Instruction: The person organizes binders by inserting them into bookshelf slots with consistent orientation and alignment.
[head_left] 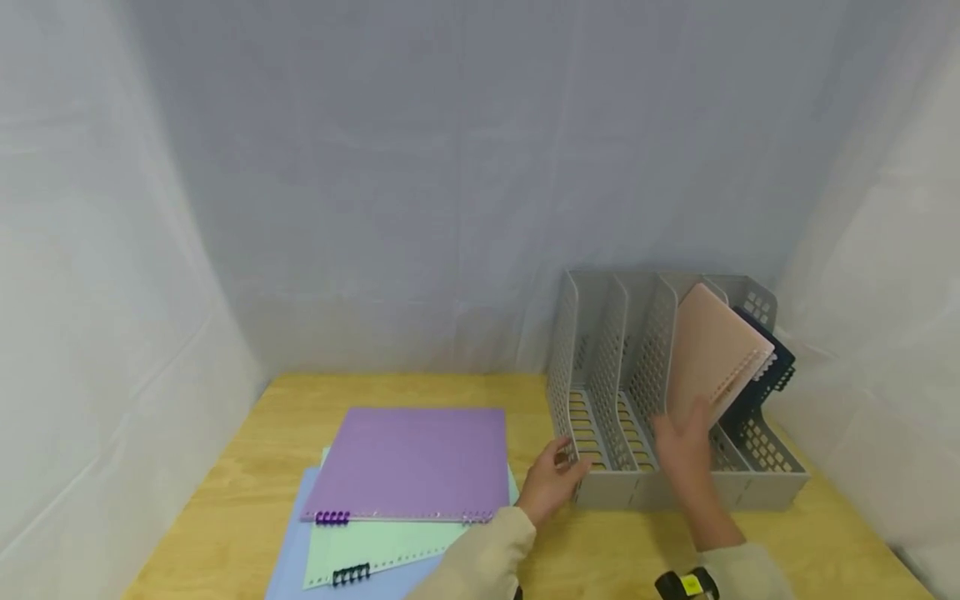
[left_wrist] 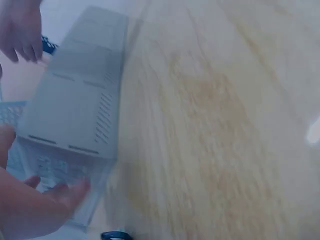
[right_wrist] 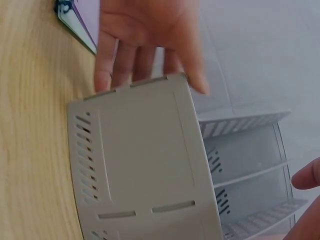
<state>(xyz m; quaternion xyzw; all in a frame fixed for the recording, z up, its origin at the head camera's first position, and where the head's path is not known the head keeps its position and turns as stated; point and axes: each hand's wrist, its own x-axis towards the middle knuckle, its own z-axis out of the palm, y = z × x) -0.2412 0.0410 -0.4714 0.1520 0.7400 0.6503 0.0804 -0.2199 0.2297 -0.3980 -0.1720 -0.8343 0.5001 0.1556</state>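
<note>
A grey four-slot file organizer (head_left: 682, 492) stands on the table at the right. My left hand (head_left: 553, 483) grips its left front corner, thumb over the edge and fingers along the outer side wall (left_wrist: 62, 170). A pink spiral notebook (head_left: 708, 350) leans in the third slot from the left, its bound edge facing front right. My right hand (head_left: 686, 446) is at the lower front of the pink notebook, slightly blurred, fingers extended and thumb apart. Beside it, a navy spiral notebook (head_left: 776, 358) leans in the rightmost slot.
Left of the organizer lies a stack: a purple spiral notebook (head_left: 420, 462) on top, a mint green one (head_left: 390, 546) under it and a blue one (head_left: 288, 554) at the bottom. A grey sheet wall (head_left: 450, 208) hangs behind the wooden table (head_left: 217, 492).
</note>
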